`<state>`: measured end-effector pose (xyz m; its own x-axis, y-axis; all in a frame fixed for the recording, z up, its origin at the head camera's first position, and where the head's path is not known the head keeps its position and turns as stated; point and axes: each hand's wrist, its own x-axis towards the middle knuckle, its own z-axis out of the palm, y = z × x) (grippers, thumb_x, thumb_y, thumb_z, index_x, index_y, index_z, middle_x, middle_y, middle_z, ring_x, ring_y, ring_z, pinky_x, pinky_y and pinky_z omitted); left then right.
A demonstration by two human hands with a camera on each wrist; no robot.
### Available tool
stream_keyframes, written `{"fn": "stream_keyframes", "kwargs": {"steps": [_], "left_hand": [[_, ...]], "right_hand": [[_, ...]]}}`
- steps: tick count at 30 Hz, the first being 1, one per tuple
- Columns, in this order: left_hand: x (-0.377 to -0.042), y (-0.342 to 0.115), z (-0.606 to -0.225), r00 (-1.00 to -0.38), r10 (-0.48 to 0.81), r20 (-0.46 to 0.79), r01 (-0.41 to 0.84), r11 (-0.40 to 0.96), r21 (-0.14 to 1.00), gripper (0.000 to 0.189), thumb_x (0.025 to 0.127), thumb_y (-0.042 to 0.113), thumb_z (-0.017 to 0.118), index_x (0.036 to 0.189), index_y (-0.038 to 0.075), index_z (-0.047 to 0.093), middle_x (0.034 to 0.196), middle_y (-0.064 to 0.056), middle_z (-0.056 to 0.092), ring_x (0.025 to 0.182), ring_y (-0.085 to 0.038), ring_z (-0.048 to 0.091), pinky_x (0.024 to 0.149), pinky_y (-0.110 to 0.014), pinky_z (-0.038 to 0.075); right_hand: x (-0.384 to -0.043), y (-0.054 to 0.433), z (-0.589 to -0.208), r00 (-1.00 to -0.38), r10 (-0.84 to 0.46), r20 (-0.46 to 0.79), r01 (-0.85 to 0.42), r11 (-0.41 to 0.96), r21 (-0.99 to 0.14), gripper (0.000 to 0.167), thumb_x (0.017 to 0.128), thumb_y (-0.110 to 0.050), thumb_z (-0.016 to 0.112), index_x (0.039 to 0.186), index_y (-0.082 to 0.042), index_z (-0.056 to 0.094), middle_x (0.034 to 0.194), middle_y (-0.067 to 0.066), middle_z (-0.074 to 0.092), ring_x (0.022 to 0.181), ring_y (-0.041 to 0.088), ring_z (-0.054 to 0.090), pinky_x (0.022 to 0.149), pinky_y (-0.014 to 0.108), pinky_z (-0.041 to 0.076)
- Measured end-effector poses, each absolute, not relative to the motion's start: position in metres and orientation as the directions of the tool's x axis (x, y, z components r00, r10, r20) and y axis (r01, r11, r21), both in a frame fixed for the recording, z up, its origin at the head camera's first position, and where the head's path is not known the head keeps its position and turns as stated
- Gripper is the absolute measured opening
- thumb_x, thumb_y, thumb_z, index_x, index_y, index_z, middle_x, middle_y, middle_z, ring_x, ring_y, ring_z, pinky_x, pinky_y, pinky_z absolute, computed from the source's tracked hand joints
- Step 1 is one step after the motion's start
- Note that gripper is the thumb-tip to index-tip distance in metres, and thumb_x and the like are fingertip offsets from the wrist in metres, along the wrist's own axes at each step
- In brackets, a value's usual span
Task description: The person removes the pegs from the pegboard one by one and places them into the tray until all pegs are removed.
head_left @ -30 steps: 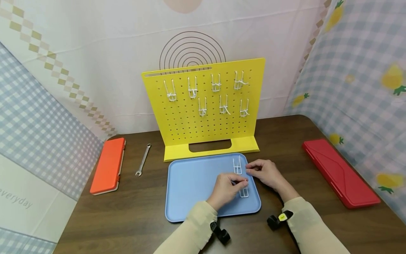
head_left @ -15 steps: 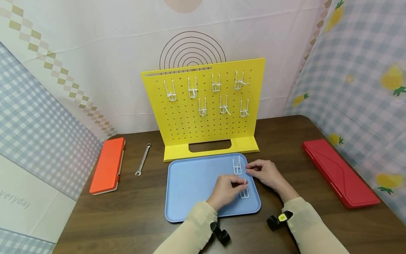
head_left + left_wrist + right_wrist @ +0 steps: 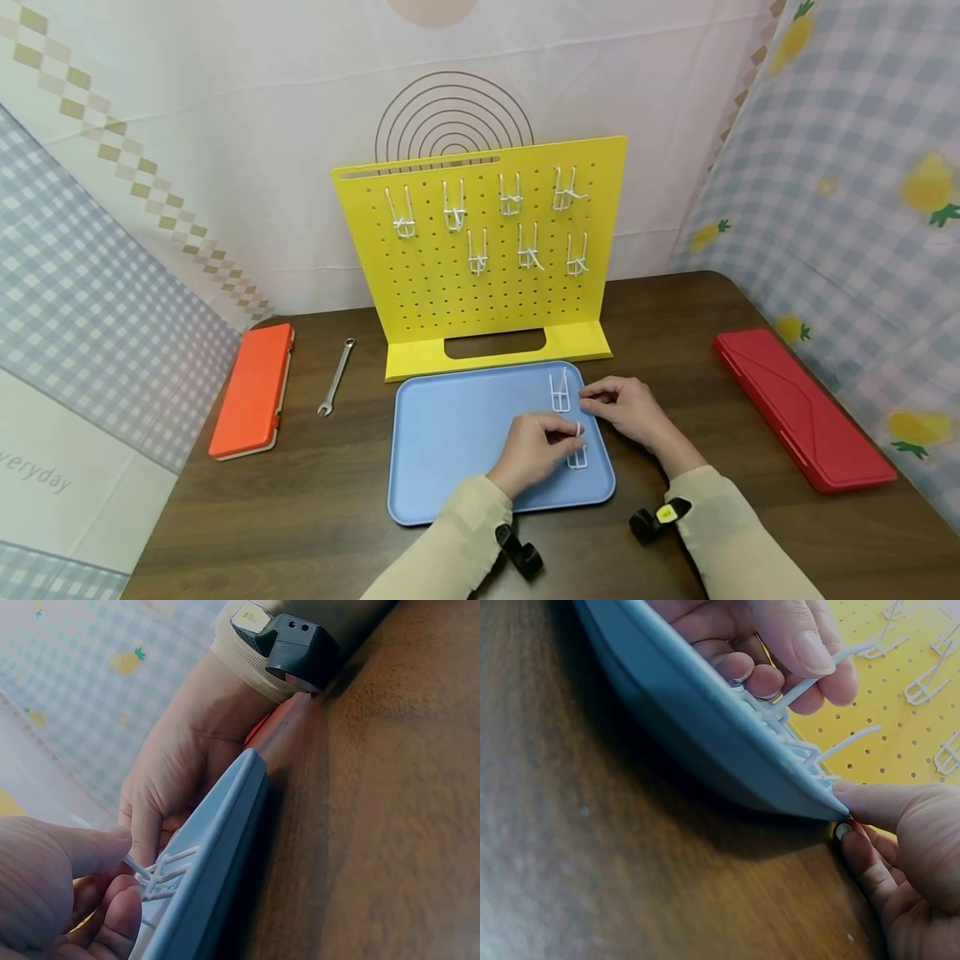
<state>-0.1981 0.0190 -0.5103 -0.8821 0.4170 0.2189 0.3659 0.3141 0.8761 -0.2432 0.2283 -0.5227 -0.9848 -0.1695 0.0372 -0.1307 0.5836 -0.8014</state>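
My left hand (image 3: 536,450) pinches the prong of a white wire pegboard hook (image 3: 577,458) over the near right part of the blue tray (image 3: 450,450). In the right wrist view that prong (image 3: 802,690) sticks up past the thumb. A second white hook (image 3: 560,396) lies in the tray's far right part, beside my right hand (image 3: 626,408). The right hand grips the tray's right edge, one finger on the rim and others below it. Behind stands a yellow pegboard (image 3: 487,292) with several white hooks hanging in two rows.
A wrench (image 3: 337,377) and an orange case (image 3: 253,390) lie on the brown table (image 3: 315,508) at left. At far right is a red case (image 3: 806,408). The pegboard's base stands just behind the tray's far edge.
My left hand has tilted the hook's prong slightly, so it shows upright between the fingertips. The right hand stays on the tray's edge.
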Motion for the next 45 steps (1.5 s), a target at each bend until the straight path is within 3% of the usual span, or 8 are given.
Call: {"fn": "stream_keyframes", "kwargs": {"steps": [12,20,29,36,40,45], "left_hand": [[-0.198,0.016,-0.504,-0.885,0.425,0.189,0.337,0.308,0.89,0.017,0.082,0.012,0.078,0.098,0.006,0.077,0.088,0.005,0.072,0.074,0.003,0.061,0.066,-0.016,0.051],[-0.208,-0.018,-0.471,-0.891,0.426,0.158,0.316,0.33,0.89,0.026,0.082,0.014,0.078,0.106,0.005,0.074,0.094,-0.004,0.072,0.076,-0.004,0.061,0.066,-0.021,0.053],[-0.26,-0.097,-0.405,-0.97,0.188,0.156,0.221,0.409,0.885,0.022,0.085,0.02,0.075,0.107,0.014,0.074,0.096,0.002,0.07,0.086,-0.017,0.062,0.067,-0.03,0.053],[-0.303,-0.147,-0.367,-0.966,-0.052,0.254,0.226,0.313,0.923,0.034,0.087,0.021,0.074,0.116,0.004,0.067,0.098,-0.006,0.064,0.086,-0.018,0.056,0.07,-0.026,0.05],[-0.316,-0.154,-0.351,-0.944,-0.094,0.315,0.279,0.276,0.92,0.043,0.087,0.023,0.073,0.124,0.004,0.061,0.098,-0.006,0.063,0.085,-0.017,0.057,0.068,-0.023,0.05],[-0.326,-0.155,-0.336,-0.943,-0.087,0.322,0.299,0.204,0.932,0.058,0.086,0.023,0.074,0.138,0.013,0.05,0.103,-0.005,0.063,0.086,-0.016,0.058,0.07,-0.023,0.051]], "right_hand": [[-0.242,0.227,-0.52,-0.986,-0.164,0.032,-0.123,0.585,-0.802,0.022,0.085,-0.024,0.076,0.104,-0.013,0.075,0.096,0.001,0.071,0.082,0.014,0.063,0.072,0.031,0.052],[-0.243,0.226,-0.518,-0.984,-0.179,0.025,-0.127,0.587,-0.799,0.024,0.085,-0.026,0.076,0.105,-0.013,0.075,0.097,0.001,0.071,0.082,0.015,0.062,0.072,0.031,0.052],[-0.243,0.228,-0.519,-0.987,-0.161,-0.008,-0.092,0.603,-0.793,0.025,0.085,-0.027,0.075,0.106,-0.013,0.074,0.097,0.002,0.07,0.083,0.017,0.06,0.071,0.027,0.051],[-0.243,0.227,-0.52,-0.985,-0.174,-0.008,-0.098,0.594,-0.798,0.023,0.085,-0.026,0.075,0.104,-0.013,0.075,0.095,0.0,0.07,0.082,0.016,0.06,0.07,0.029,0.051],[-0.243,0.227,-0.52,-0.985,-0.173,0.007,-0.109,0.591,-0.799,0.024,0.085,-0.026,0.075,0.105,-0.013,0.075,0.096,0.001,0.07,0.082,0.016,0.061,0.07,0.029,0.051],[-0.242,0.225,-0.521,-0.987,-0.162,-0.002,-0.093,0.577,-0.812,0.023,0.085,-0.026,0.076,0.104,-0.013,0.075,0.097,0.001,0.071,0.083,0.017,0.061,0.071,0.029,0.052]]}}
